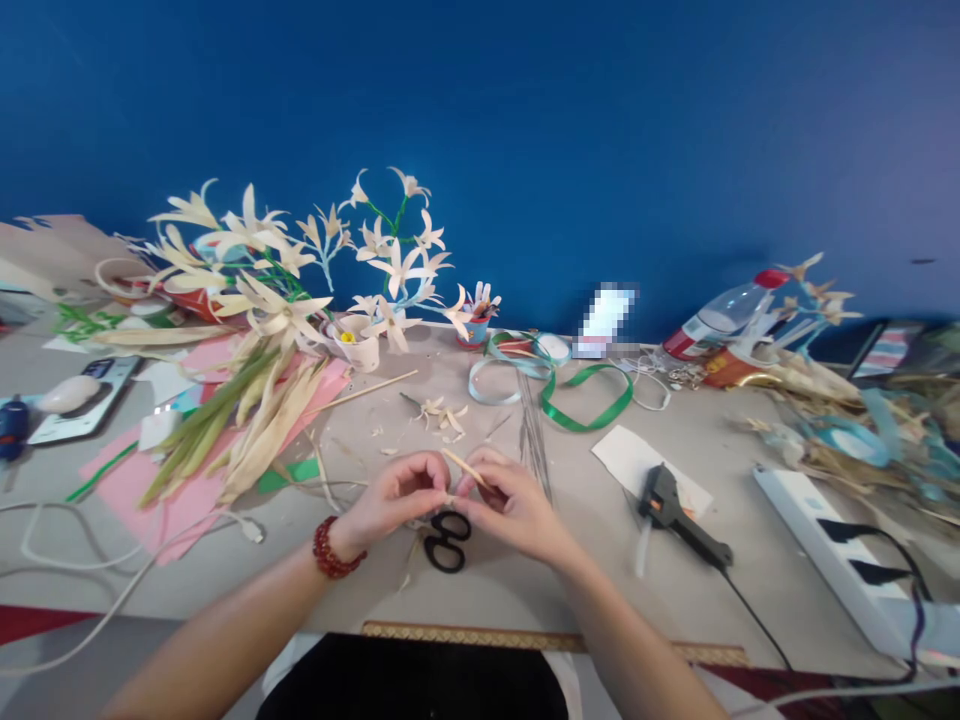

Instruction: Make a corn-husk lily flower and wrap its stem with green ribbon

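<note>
My left hand (401, 490), with a red bead bracelet at the wrist, is closed in a pinch, its fingertips meeting those of my right hand (514, 505). A small pale piece, perhaps husk, shows between the fingertips, mostly hidden. In my closed right hand lies a thin wooden stick (463, 463), its end slanting up to the left. Black-handled scissors (446, 553) lie on the table just under my hands, their blades hidden. Beyond my hands are small pale petal pieces (442, 413) and another wooden stick (367, 388).
Dried husks (262, 425) lie on pink paper (127, 490) at left. Husk flowers (397, 265) stand behind. Green ribbon (589, 425) and grey wires (534, 440) are ahead. A glue gun (682, 515), a power strip (821, 560) and a bottle (720, 310) sit at right.
</note>
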Demonstrator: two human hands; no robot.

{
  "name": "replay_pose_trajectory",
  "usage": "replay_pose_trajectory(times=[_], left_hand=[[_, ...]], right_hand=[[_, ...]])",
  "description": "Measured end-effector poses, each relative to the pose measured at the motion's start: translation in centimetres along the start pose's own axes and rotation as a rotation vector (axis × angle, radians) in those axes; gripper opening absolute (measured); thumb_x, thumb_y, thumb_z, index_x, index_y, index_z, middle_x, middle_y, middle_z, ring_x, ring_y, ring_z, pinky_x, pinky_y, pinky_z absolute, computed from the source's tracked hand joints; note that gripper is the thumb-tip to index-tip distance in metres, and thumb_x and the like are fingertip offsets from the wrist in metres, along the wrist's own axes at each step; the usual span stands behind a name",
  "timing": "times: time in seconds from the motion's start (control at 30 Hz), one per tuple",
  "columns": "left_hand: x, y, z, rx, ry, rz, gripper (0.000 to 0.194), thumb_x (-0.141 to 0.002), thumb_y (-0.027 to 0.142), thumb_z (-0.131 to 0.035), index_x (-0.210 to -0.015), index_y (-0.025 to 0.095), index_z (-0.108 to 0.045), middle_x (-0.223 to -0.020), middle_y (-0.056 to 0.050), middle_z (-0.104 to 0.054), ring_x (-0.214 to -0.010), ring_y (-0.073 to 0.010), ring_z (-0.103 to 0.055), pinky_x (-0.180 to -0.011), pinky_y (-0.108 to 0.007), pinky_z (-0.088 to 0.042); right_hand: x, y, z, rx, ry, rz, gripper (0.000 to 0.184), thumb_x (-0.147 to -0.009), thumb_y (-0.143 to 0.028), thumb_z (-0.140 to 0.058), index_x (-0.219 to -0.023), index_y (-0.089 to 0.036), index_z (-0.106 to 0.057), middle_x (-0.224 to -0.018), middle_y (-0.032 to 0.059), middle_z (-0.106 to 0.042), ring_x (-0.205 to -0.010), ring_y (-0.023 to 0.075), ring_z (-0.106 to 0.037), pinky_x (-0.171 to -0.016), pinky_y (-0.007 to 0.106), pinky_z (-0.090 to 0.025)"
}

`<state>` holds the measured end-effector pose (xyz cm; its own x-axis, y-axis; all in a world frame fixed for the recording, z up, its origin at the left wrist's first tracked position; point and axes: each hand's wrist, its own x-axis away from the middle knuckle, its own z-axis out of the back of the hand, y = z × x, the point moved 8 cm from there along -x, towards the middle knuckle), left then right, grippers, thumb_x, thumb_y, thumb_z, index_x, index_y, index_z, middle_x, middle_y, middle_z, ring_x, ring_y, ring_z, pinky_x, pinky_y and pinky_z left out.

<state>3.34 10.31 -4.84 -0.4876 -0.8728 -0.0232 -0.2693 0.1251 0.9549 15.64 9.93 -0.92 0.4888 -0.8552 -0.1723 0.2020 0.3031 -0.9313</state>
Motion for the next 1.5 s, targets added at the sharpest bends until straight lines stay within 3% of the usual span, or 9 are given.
replay_pose_trajectory(times=[0.17, 0.33, 0.57, 0.73, 0.93, 1.13, 1.33, 1.5], left_hand=[[-0.1, 0.4, 0.2, -0.001, 0.067, -0.129, 0.017, -0.083, 0.032, -0.066, -0.091, 0.018, -0.064, -0.090, -0.004, -0.055, -0.083, -0.0166, -0.053, -0.074, -0.027, -0.043], [0.1, 0.9, 0.6, -0.120, 0.202, -0.237, 0.006, -0.085, 0.023, -0.065, -0.083, 0.018, -0.064, -0.091, -0.004, -0.055, -0.089, -0.0168, -0.054, -0.081, -0.028, -0.043], [0.6, 2.1, 0.2, -0.219, 0.163, -0.279, 0.007, -0.090, 0.023, -0.056, -0.085, 0.018, -0.059, -0.092, -0.006, -0.058, -0.091, -0.0193, -0.057, -0.084, -0.034, -0.046], [0.9, 2.5, 0.5, -0.599, 0.219, -0.314, 0.004, -0.088, 0.018, -0.057, -0.089, 0.020, -0.061, -0.092, -0.004, -0.065, -0.093, -0.0192, -0.061, -0.089, -0.034, -0.047], [1.1, 3.8, -0.5, -0.840, 0.139, -0.512, 0.014, -0.083, 0.011, -0.058, -0.093, 0.021, -0.063, -0.087, -0.002, -0.067, -0.087, -0.0179, -0.063, -0.103, -0.044, -0.040], [1.1, 4.3, -0.9, -0.858, 0.097, -0.553, 0.014, -0.083, 0.013, -0.057, -0.092, 0.021, -0.063, -0.091, -0.004, -0.069, -0.090, -0.0196, -0.064, -0.105, -0.047, -0.038], [0.6, 3.8, -0.8, -0.756, 0.037, -0.500, 0.007, -0.084, 0.017, -0.059, -0.087, 0.021, -0.064, -0.089, -0.005, -0.071, -0.089, -0.0205, -0.064, -0.105, -0.048, -0.037], [0.8, 3.5, -1.4, -0.787, -0.071, -0.529, 0.005, -0.084, 0.020, -0.060, -0.085, 0.022, -0.065, -0.087, -0.007, -0.072, -0.087, -0.0215, -0.064, -0.107, -0.050, -0.034]], right_hand=[[0.0, 2.4, 0.2, -0.184, 0.156, -0.158, 0.021, -0.081, -0.039, -0.068, -0.075, -0.018, -0.067, -0.069, -0.0008, -0.053, -0.062, 0.0124, -0.046, -0.058, 0.024, -0.036], [0.4, 3.3, -0.2, -0.162, 0.217, -0.217, 0.022, -0.079, -0.039, -0.068, -0.076, -0.017, -0.068, -0.062, -0.0016, -0.053, -0.056, 0.0118, -0.043, -0.054, 0.025, -0.034], [-0.1, 1.3, -0.4, 0.088, 0.096, -0.093, 0.026, -0.091, -0.041, -0.055, -0.080, -0.018, -0.062, -0.081, 0.0021, -0.058, -0.068, 0.0138, -0.051, -0.060, 0.024, -0.037], [0.2, 1.5, -0.7, 0.379, -0.017, -0.139, 0.034, -0.098, -0.044, -0.044, -0.075, -0.020, -0.053, -0.070, -0.0021, -0.050, -0.065, 0.0126, -0.049, -0.059, 0.023, -0.033], [0.2, 1.2, -1.4, 0.473, -0.083, -0.094, 0.038, -0.100, -0.043, -0.040, -0.074, -0.020, -0.055, -0.073, -0.0004, -0.058, -0.071, 0.0128, -0.055, -0.063, 0.022, -0.034], [0.3, 1.2, -1.3, 0.507, -0.090, -0.095, 0.042, -0.099, -0.043, -0.042, -0.068, -0.019, -0.055, -0.066, -0.0020, -0.056, -0.063, 0.0108, -0.051, -0.058, 0.023, -0.030], [0.4, 1.7, -1.4, 0.311, -0.134, -0.149, 0.051, -0.097, -0.048, -0.041, -0.057, -0.018, -0.052, -0.055, -0.0035, -0.044, -0.054, 0.0104, -0.042, -0.053, 0.024, -0.026], [1.5, 2.3, -3.1, -0.166, -0.412, -0.348, 0.063, -0.095, -0.059, -0.036, -0.048, -0.019, -0.049, -0.045, -0.0037, -0.040, -0.045, 0.0098, -0.035, -0.050, 0.024, -0.029]])
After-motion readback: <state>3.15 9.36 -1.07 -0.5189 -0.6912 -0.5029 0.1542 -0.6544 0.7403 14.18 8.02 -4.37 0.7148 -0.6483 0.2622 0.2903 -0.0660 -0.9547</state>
